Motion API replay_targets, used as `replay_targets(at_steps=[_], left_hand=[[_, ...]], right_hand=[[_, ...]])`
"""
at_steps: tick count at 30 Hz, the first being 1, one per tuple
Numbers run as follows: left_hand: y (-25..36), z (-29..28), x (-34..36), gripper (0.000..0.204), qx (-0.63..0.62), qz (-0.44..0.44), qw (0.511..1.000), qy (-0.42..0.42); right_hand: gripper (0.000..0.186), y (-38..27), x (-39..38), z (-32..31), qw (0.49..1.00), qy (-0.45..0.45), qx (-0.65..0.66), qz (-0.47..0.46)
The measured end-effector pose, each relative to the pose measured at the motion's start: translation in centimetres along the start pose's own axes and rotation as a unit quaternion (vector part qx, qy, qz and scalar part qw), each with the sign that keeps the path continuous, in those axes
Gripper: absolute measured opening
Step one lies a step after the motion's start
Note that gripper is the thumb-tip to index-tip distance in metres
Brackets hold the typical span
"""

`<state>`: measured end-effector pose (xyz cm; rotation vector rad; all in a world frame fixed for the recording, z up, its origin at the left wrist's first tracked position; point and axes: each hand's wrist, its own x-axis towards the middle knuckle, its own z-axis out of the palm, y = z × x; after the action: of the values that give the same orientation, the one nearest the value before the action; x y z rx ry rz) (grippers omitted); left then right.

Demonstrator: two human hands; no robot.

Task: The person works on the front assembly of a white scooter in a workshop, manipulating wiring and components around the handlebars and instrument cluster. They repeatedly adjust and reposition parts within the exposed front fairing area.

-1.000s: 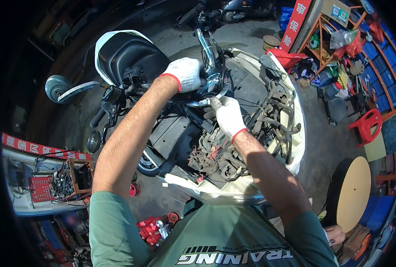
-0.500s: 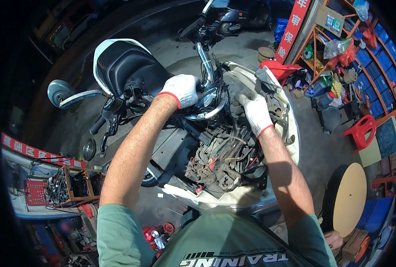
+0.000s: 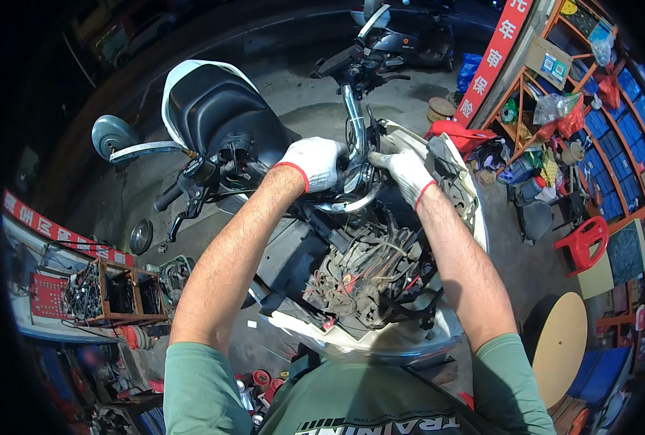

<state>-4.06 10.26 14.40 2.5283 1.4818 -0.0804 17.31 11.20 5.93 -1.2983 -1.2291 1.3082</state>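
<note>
The left hand (image 3: 319, 164), in a white glove with a red cuff, is bent into a fist at the chrome handlebar (image 3: 354, 119); how tightly it is closed, and on what, is hidden. At its 3 o'clock the right hand (image 3: 404, 174), gloved alike, has its fingers partly bent and their tips beside the bar; I cannot tell whether it grips. The handlebar rises toward 1 o'clock from the left hand. Tangled wiring (image 3: 362, 279) lies at 5 o'clock, the black seat (image 3: 217, 109) at 10. From the right hand, a red stool (image 3: 585, 245) stands near 4 o'clock, another scooter (image 3: 409, 48) at 12.
</note>
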Motion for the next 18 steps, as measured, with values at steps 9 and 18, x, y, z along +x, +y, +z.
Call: replay_targets(at_steps=[9, 18], left_hand=[[-0.1, 0.1, -0.1, 0.035, -0.015, 0.013, 1.000, 0.014], [0.5, -0.7, -0.4, 0.030, -0.012, 0.017, 1.000, -0.002]], right_hand=[[0.031, -1.3, 0.7, -0.1, 0.987, -0.004, -0.158, -0.024], [0.016, -2.7, -1.9, -1.1, 0.997, -0.020, 0.046, 0.050]])
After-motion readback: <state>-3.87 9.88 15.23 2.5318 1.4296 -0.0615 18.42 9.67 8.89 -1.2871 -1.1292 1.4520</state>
